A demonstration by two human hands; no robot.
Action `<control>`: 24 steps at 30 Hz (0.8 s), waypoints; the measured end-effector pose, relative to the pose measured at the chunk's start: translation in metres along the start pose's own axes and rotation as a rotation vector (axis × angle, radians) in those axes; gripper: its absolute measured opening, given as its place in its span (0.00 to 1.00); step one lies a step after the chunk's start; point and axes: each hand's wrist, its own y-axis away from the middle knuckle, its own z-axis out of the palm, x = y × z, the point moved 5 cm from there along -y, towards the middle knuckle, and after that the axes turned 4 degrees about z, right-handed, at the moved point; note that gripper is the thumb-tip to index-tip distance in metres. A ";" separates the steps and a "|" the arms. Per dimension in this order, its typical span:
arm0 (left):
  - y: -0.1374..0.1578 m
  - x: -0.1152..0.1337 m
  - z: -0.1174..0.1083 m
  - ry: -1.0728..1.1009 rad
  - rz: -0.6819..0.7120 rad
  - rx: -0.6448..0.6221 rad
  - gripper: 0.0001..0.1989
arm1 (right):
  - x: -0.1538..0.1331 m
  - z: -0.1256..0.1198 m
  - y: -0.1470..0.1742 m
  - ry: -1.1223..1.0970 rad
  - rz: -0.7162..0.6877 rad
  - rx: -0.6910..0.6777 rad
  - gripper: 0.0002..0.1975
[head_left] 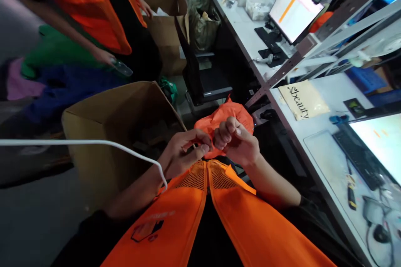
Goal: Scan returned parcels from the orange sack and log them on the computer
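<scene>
My left hand [186, 150] is in front of my chest, its thumb and fingers drawn together in a pinch. Close beside it, my right hand [237, 141] is curled into a loose fist, palm side turned up. The fingertips of both hands almost meet. Whatever they hold, if anything, is hidden or too small to make out. Just beyond and below the hands lies a bulging red-orange bag [230, 112]. My orange vest [156, 225] hangs open below the mesh part. A white cable [109, 142] runs across from the left to near my left forearm.
An open cardboard box [90, 146] stands at my left. Beyond it, a person in an orange vest [90, 4] holds a clear plastic item [123, 68]. A dark chair [216, 77] stands ahead. On the right desk [319, 142] lie a "beauty" bag [303, 99], keyboard and cutter [351, 192].
</scene>
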 end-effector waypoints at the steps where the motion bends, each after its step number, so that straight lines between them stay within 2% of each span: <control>1: -0.003 0.001 0.001 -0.007 0.025 -0.003 0.08 | 0.000 0.001 0.001 0.011 0.004 0.010 0.26; 6: -0.020 0.007 0.012 -0.006 0.066 -0.033 0.11 | -0.003 -0.014 0.003 0.105 -0.014 0.058 0.25; 9: -0.038 -0.002 0.027 0.050 -0.026 -0.043 0.13 | -0.015 -0.037 0.007 0.163 -0.101 0.022 0.23; 12: -0.064 -0.024 0.053 0.211 -0.164 -0.082 0.16 | -0.037 -0.070 0.017 0.433 -0.261 -0.045 0.15; 15: -0.096 -0.057 0.089 0.329 -0.301 -0.119 0.21 | -0.058 -0.112 0.033 0.781 -0.429 -0.177 0.08; 18: -0.131 -0.090 0.134 0.356 -0.428 -0.174 0.23 | -0.072 -0.167 0.052 0.979 -0.561 -0.352 0.08; 20: -0.154 -0.109 0.167 0.360 -0.527 -0.218 0.25 | -0.079 -0.208 0.063 1.090 -0.561 -0.445 0.09; 24: -0.192 -0.131 0.226 0.354 -0.712 -0.265 0.30 | -0.097 -0.280 0.083 1.234 -0.431 -0.600 0.12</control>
